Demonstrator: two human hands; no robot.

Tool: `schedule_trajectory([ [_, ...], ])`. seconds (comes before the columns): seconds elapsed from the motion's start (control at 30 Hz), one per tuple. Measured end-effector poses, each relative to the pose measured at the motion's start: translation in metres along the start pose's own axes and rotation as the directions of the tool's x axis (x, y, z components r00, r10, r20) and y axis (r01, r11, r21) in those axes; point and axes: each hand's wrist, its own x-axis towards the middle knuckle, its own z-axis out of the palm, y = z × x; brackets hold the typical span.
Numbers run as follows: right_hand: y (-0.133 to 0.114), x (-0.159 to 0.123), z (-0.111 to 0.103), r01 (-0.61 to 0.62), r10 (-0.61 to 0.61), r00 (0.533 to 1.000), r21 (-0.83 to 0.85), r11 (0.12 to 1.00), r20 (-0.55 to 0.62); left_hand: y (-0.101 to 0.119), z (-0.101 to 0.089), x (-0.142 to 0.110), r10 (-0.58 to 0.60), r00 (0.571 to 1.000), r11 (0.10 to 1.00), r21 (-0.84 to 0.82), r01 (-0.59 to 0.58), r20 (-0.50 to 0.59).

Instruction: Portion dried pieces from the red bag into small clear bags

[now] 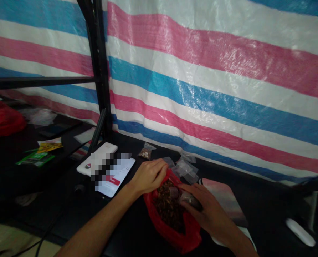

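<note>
A red plastic bag (192,237) stands open on the black surface, holding many small brown pieces (169,210) that look dried. My left hand (152,175) is closed on the bag's far left rim. Over the right side of the opening, my right hand (205,205) holds a small clear, shiny object (188,199) between thumb and fingers. One end of it reaches down into the brown pieces; its exact kind cannot be made out. Just beyond my hands lie several clear plastic bags (185,169). A small zip bag with brown contents (145,152) lies to their left.
Left of my hands are a lit phone (112,182) and a white device (104,151). A pinkish flat pad (223,198) and a white oblong object (300,232) lie rightward. Farther left are green packets (36,158), another red bag (4,119) and a black frame post (97,53).
</note>
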Motion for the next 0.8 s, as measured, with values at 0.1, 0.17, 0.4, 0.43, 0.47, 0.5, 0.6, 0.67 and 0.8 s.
schedule_trajectory([
  [0.1,0.003,-0.001,0.003,0.01,-0.01,1.0,0.017,1.0,0.008,-0.001,0.001,-0.001,-0.003,1.0,1.0,-0.003,0.003,0.007],
  [0.17,0.003,-0.001,0.005,0.019,-0.019,1.0,0.02,1.0,0.006,-0.002,0.002,-0.001,-0.004,1.0,1.0,-0.008,0.004,0.012],
  [0.4,-0.001,-0.001,0.005,0.056,-0.058,0.998,0.054,0.997,0.036,-0.002,0.001,-0.001,-0.016,1.0,1.0,-0.012,0.016,0.003],
  [0.43,-0.001,-0.001,0.005,0.05,-0.052,0.998,0.054,0.997,0.04,-0.001,0.0,0.0,-0.014,1.0,1.0,-0.012,0.014,0.005],
  [0.47,-0.001,-0.001,0.005,0.04,-0.042,0.998,0.052,0.998,0.039,-0.001,0.0,0.0,-0.012,1.0,1.0,-0.013,0.012,0.007],
  [0.5,-0.001,-0.001,0.005,0.033,-0.034,0.999,0.05,0.998,0.033,-0.001,0.0,0.0,-0.012,1.0,1.0,-0.012,0.012,0.011],
  [0.6,-0.001,-0.002,0.005,0.038,-0.038,0.999,0.059,0.998,-0.001,0.0,-0.001,0.0,-0.011,1.0,1.0,-0.012,0.011,0.014],
  [0.67,0.0,-0.004,0.006,0.045,-0.043,0.999,0.071,0.996,-0.034,0.0,-0.001,0.0,-0.011,1.0,1.0,-0.012,0.011,0.008],
  [0.8,0.01,-0.007,-0.002,-0.018,0.03,0.987,0.075,0.997,-0.156,-0.002,-0.001,-0.001,-0.014,1.0,1.0,-0.019,0.014,-0.002],
])
